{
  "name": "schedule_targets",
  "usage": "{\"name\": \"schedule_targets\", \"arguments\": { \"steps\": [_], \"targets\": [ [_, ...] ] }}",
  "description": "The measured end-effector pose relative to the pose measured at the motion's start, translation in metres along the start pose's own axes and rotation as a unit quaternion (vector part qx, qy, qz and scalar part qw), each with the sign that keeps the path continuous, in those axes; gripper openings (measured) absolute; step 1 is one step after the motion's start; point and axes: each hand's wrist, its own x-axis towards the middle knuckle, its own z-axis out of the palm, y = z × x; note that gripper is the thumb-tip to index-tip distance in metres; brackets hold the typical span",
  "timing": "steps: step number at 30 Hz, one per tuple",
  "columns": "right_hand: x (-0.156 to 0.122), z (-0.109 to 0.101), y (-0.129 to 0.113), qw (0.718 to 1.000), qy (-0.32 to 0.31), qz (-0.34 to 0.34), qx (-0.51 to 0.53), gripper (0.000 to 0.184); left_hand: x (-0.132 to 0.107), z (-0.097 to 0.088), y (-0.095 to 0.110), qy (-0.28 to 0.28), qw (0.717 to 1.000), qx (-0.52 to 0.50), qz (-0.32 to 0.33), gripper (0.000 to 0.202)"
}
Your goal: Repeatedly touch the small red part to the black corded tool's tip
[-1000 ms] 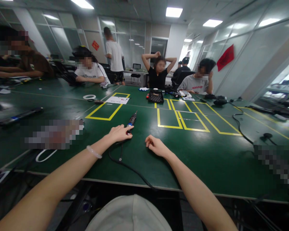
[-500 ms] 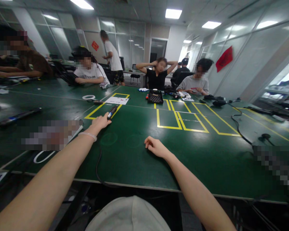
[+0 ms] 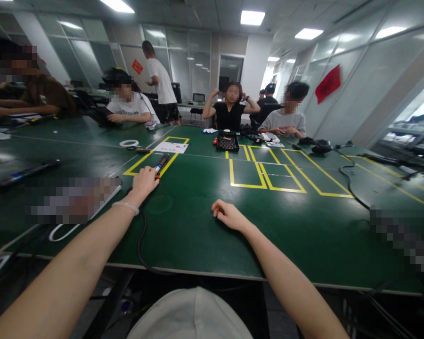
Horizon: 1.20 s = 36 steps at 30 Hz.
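My left hand (image 3: 145, 182) reaches out over the green table, fingers closed around the near end of a dark stick-shaped tool (image 3: 162, 162) with a blue and silver band. Its far end points forward and right, by the yellow tape outline; a bit of orange shows at the near end. My fingers hide part of it, so its exact kind is unclear. My right hand (image 3: 229, 214) rests on the table with its fingers curled in, and nothing shows in it. Just beyond the tool lies a white printed sheet (image 3: 171, 148).
Yellow tape rectangles (image 3: 247, 186) mark the table (image 3: 198, 245). A black tray (image 3: 227, 142) stands farther back. A white cable coil (image 3: 129, 143) lies at the left, and a blurred-out flat object (image 3: 74, 197) lies beside my left forearm. A black cable (image 3: 141, 240) runs near my left wrist. Several people sit opposite.
My left hand has shifted slightly left and nearer with the tool. The right hand stays in place. A person opposite has lowered their raised arms somewhat.
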Motion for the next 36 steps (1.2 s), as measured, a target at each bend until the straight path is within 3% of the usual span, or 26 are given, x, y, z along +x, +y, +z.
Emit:
{"name": "schedule_targets", "arguments": {
  "steps": [7, 12, 15, 19, 21, 22, 25, 26, 28, 29, 31, 36],
  "targets": [
    [0.000, 0.000, 0.002, 1.000, -0.002, 0.000, -0.001, 0.027, 0.001, 0.007, 0.000, 0.041, 0.999, 0.011, 0.017, 0.040],
    [0.000, 0.001, 0.006, 1.000, -0.005, -0.003, -0.006, 0.026, 0.005, 0.007, 0.001, 0.045, 0.999, -0.006, -0.007, 0.038],
    [0.000, 0.001, 0.005, 1.000, -0.004, -0.001, -0.004, 0.026, 0.011, 0.000, 0.000, 0.026, 0.997, -0.051, -0.052, 0.036],
    [0.000, 0.001, 0.004, 1.000, 0.001, 0.002, 0.017, 0.024, 0.015, -0.014, 0.015, 0.058, 0.978, -0.180, -0.089, 0.030],
    [0.001, 0.001, 0.005, 0.998, 0.002, 0.008, 0.054, 0.024, 0.009, -0.022, 0.037, 0.036, 0.933, -0.348, -0.086, 0.027],
    [0.001, 0.002, 0.006, 0.997, 0.003, 0.015, 0.081, 0.023, 0.003, -0.026, 0.050, 0.001, 0.887, -0.454, -0.077, 0.026],
    [0.003, 0.002, 0.010, 0.982, 0.009, 0.057, 0.180, 0.016, -0.027, -0.038, 0.096, -0.126, 0.694, -0.707, -0.043, 0.029],
    [0.004, 0.002, 0.011, 0.974, 0.010, 0.075, 0.214, 0.014, -0.038, -0.043, 0.110, -0.170, 0.645, -0.744, -0.030, 0.029],
    [0.005, 0.001, 0.013, 0.955, 0.011, 0.107, 0.277, 0.015, -0.061, -0.052, 0.132, -0.244, 0.575, -0.781, -0.006, 0.032],
    [0.005, 0.001, 0.013, 0.945, 0.011, 0.119, 0.305, 0.017, -0.071, -0.056, 0.141, -0.271, 0.557, -0.785, 0.009, 0.034],
    [0.005, 0.000, 0.014, 0.927, 0.014, 0.133, 0.349, 0.023, -0.086, -0.061, 0.152, -0.300, 0.561, -0.770, 0.040, 0.038],
    [0.005, -0.001, 0.015, 0.902, 0.012, 0.158, 0.403, 0.031, -0.097, -0.054, 0.158, -0.258, 0.651, -0.708, 0.090, 0.037]
  ]
}}
